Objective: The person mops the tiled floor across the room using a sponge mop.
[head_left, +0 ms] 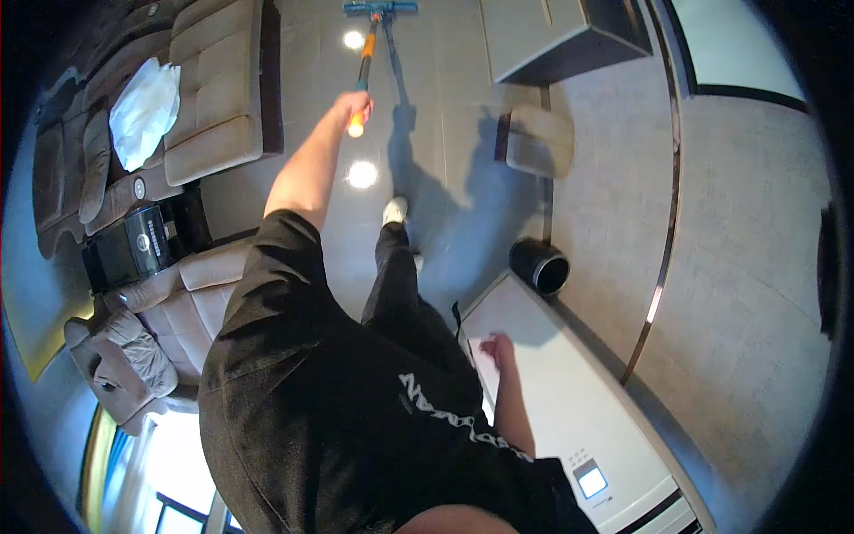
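Note:
My left hand (353,105) is closed around the orange and dark grey handle of a mop (366,60), close to its yellow end. The arm is stretched out forward. At the far end, the wide blue mop head (381,7) lies on the grey tiled floor (311,98). My right hand (500,347) hangs low at my side, in front of or beside a tall white air conditioner cabinet (569,392). Its fingers are loosely bent and slightly blurred, with nothing visible in them. Whether it touches the cabinet, I cannot tell.
Brown cushioned sofas (209,89) line the left side, with a white plastic bag (145,114) on one. A dark console (147,240) sits between seats. To the right are a low cabinet (543,40), a small stool (538,142), and a black bin (539,265) by the wall.

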`<state>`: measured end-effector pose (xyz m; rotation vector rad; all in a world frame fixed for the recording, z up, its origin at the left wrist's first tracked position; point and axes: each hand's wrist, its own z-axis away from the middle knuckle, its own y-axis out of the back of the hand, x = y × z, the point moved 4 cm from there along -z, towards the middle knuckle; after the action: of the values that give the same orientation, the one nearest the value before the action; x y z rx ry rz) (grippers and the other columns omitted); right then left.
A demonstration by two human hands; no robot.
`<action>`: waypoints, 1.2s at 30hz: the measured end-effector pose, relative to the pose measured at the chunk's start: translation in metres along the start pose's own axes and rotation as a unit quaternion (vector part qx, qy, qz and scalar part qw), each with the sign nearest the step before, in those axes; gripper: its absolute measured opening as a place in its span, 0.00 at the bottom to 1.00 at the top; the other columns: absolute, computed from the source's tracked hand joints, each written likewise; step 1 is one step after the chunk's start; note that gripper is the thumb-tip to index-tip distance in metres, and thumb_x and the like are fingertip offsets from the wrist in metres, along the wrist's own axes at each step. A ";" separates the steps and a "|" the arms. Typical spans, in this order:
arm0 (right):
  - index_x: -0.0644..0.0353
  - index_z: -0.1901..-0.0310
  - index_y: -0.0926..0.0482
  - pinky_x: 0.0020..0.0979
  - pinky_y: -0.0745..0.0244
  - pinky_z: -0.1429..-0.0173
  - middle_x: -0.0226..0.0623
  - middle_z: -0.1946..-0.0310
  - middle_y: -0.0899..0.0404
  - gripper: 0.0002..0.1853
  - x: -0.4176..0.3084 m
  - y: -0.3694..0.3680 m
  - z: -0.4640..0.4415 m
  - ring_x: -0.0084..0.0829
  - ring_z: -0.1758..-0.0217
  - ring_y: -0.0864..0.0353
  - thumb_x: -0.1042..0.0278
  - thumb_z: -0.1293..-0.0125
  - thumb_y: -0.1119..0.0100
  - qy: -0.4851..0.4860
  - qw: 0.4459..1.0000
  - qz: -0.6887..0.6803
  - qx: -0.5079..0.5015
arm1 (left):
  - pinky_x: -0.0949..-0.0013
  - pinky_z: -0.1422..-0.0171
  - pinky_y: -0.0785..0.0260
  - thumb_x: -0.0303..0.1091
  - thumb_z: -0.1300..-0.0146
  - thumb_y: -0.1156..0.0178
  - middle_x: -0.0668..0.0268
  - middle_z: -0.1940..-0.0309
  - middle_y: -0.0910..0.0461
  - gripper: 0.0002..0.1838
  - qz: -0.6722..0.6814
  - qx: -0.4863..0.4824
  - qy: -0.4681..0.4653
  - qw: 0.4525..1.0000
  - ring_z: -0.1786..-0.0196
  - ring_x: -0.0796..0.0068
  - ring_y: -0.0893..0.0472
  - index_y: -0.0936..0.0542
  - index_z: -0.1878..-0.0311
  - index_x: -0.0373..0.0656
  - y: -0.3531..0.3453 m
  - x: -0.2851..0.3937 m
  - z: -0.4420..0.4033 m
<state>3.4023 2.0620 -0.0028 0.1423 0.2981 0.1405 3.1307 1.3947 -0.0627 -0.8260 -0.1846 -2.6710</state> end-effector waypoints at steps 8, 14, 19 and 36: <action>0.60 0.63 0.31 0.28 0.27 0.73 0.39 0.79 0.25 0.09 -0.148 -0.110 0.039 0.30 0.78 0.24 0.64 0.42 0.51 0.118 0.991 -0.005 -0.063 | 0.68 0.83 0.38 0.29 0.54 0.51 0.64 0.90 0.31 0.08 -0.002 0.071 0.042 0.997 0.87 0.71 0.30 0.28 0.85 0.40 -0.047 -0.084 0.012; 0.60 0.63 0.31 0.30 0.25 0.74 0.41 0.79 0.25 0.10 -0.068 -0.074 0.031 0.31 0.79 0.23 0.63 0.43 0.52 0.062 0.995 0.047 -0.060 | 0.67 0.84 0.38 0.27 0.52 0.50 0.63 0.89 0.31 0.05 0.032 0.062 0.054 0.996 0.88 0.71 0.31 0.28 0.78 0.35 -0.084 -0.195 0.109; 0.61 0.62 0.31 0.31 0.25 0.72 0.46 0.75 0.25 0.11 0.037 -0.014 0.013 0.35 0.77 0.23 0.63 0.43 0.55 -0.033 0.992 0.109 -0.058 | 0.71 0.86 0.40 0.25 0.52 0.51 0.66 0.90 0.34 0.04 0.071 0.062 0.082 0.992 0.89 0.75 0.34 0.29 0.79 0.37 -0.105 -0.287 0.203; 0.63 0.69 0.31 0.37 0.26 0.75 0.46 0.77 0.26 0.12 0.195 0.090 -0.020 0.36 0.80 0.25 0.64 0.52 0.49 -0.078 0.983 0.150 -0.069 | 0.72 0.88 0.38 0.22 0.53 0.50 0.66 0.87 0.34 0.03 -0.003 0.020 0.152 0.988 0.90 0.77 0.34 0.34 0.76 0.35 -0.178 -0.526 0.507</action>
<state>3.5700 2.1832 -0.0625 0.0602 0.1079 0.4456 3.7399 1.8194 0.0513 -0.3964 -0.1650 -2.7469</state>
